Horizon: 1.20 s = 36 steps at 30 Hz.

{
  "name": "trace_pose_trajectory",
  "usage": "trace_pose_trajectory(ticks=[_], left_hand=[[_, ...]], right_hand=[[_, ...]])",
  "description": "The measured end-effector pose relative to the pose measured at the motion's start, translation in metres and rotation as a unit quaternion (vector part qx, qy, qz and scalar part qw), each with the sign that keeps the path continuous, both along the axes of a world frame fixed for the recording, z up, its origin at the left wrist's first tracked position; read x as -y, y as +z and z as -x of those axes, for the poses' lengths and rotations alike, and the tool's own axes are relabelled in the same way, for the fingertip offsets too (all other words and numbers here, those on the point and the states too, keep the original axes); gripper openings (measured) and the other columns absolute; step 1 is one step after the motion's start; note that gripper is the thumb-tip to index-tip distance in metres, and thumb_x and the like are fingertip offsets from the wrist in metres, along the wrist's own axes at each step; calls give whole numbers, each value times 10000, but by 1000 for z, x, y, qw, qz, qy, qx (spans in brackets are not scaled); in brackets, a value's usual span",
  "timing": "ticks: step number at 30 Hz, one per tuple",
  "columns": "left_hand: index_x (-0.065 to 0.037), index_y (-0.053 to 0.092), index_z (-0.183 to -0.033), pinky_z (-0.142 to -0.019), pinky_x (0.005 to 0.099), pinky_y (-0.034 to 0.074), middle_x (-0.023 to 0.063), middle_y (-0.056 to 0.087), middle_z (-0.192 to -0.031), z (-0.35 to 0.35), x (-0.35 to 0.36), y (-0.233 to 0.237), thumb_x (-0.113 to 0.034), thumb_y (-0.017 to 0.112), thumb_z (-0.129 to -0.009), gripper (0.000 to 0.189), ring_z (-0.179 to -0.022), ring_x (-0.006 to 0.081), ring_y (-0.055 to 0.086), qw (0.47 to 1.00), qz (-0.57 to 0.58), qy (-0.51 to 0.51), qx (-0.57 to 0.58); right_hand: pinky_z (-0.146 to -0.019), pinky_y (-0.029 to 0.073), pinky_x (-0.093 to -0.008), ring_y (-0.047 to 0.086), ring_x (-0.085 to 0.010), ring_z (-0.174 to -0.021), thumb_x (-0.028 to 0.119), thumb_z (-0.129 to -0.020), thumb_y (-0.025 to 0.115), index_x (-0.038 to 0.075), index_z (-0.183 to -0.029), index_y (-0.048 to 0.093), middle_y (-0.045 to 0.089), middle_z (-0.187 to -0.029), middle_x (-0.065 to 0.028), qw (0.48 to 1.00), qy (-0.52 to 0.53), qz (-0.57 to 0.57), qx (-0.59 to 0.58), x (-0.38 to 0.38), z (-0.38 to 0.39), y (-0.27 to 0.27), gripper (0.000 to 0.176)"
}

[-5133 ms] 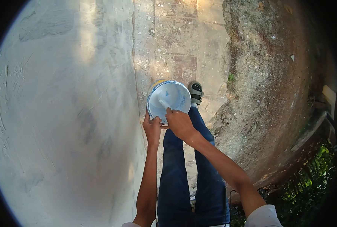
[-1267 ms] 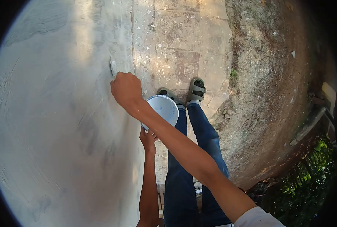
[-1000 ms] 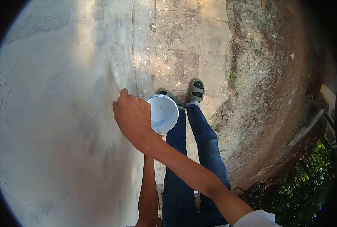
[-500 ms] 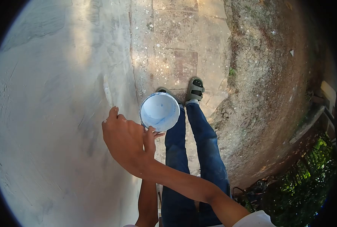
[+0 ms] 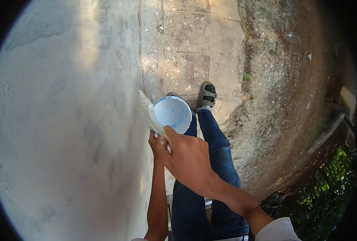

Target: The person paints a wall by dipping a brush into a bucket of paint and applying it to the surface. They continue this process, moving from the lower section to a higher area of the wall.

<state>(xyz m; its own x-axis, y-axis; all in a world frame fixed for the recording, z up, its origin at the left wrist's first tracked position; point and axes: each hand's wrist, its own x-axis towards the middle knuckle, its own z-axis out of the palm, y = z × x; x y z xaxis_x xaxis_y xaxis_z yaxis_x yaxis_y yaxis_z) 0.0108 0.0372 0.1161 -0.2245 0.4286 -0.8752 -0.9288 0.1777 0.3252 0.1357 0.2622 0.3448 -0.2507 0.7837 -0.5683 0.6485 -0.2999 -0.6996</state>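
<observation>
A white bucket (image 5: 173,114) with bluish smears inside is held above the person's feet. My left hand (image 5: 158,145) grips it at its lower left edge, partly hidden behind my right hand. My right hand (image 5: 187,154) is closed on a pale, flat, blade-like tool (image 5: 149,111), which slants up and left beside the bucket's left rim. Whether the tool touches the rim I cannot tell.
A grey plastered wall (image 5: 66,132) fills the left side. Paint-spotted paving (image 5: 186,36) runs beside it, with rough soil (image 5: 278,104) on the right. A sandalled foot (image 5: 207,95) stands on the paving. Green foliage (image 5: 327,188) and boards are at the lower right.
My right hand has moved right, away from the wall, bringing the tool to the bucket's left side. The bucket has shifted slightly right and up.
</observation>
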Motion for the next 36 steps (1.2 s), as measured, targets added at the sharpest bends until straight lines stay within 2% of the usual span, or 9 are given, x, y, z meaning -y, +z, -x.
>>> trace_pose_trajectory(ticks=[1, 4, 9, 11, 14, 24, 30, 32, 36], left_hand=[[21, 356, -1393, -582, 425, 641, 198, 577, -1119, -1, -30, 16, -14, 490, -827, 583, -801, 345, 691, 961, 127, -197, -150], [9, 339, -1416, -568, 413, 640, 199, 581, -1111, -10, -67, 47, -14, 491, -827, 608, -796, 342, 692, 932, 153, -275, -182], [31, 426, -1296, -590, 412, 646, 183, 569, -1031, -21, -86, 56, -19, 451, -848, 451, -735, 334, 689, 918, 143, -298, -218], [-25, 292, -1471, -559, 398, 641, 184, 591, -1077, -21, -85, 54, 31, 448, -833, 659, -754, 299, 685, 907, 145, -331, -215], [-46, 296, -1483, -564, 377, 638, 153, 614, -1018, -28, -89, 57, 39, 445, -832, 673, -694, 223, 660, 902, 133, -337, -235], [-56, 303, -1486, -565, 342, 634, 130, 641, -979, -28, -108, 60, 71, 433, -804, 705, -678, 173, 647, 879, 103, -387, -260], [-29, 284, -1484, -573, 379, 642, 170, 617, -1089, -26, -118, 52, 63, 443, -796, 712, -759, 244, 685, 888, 58, -387, -243], [31, 379, -1389, -582, 395, 639, 186, 627, -1046, -28, -120, 51, 1, 447, -821, 573, -763, 307, 698, 898, 66, -362, -242], [46, 422, -1330, -581, 405, 638, 200, 610, -1078, -22, -124, 47, -13, 464, -811, 524, -777, 335, 696, 915, 79, -332, -218]], right_hand=[[-469, 471, -409, 607, -299, -492, 146, -850, 612, -4, -876, 611, 554, -507, -125, 999, 26, 8, 20, -2, -19, -4, 152], [-471, 468, -422, 616, -307, -508, 140, -843, 607, -6, -809, 603, 559, -509, -134, 995, 84, 7, 57, 9, -48, -27, 150], [-481, 517, -345, 678, -257, -589, 156, -808, 658, -12, -897, 638, 662, -673, -139, 965, 206, 4, 161, 59, -41, -117, 191], [-485, 525, -300, 688, -227, -602, 114, -763, 675, -48, -1017, 648, 682, -728, -131, 944, 204, -75, 250, 79, -26, -151, 302], [-501, 534, -275, 695, -213, -613, 84, -732, 682, -76, -1113, 628, 688, -770, -139, 936, 194, -91, 281, 85, -9, -177, 417], [-612, 545, -414, 681, -328, -634, 180, -787, 662, 3, -856, 659, 658, -663, -181, 979, 177, 9, 99, 62, -17, -184, 190], [-716, 542, -436, 664, -383, -726, 255, -801, 642, 15, -945, 721, 670, -760, -228, 998, 50, 37, 10, 40, -50, -168, 291], [-695, 539, -417, 678, -367, -742, 252, -804, 644, 16, -1054, 711, 677, -801, -242, 998, 26, 61, -8, 35, -66, -166, 350], [-658, 508, -314, 665, -155, -714, 187, -819, 643, -11, -1091, 698, 709, -772, -159, 977, -88, 161, -108, 25, -97, -168, 341]])
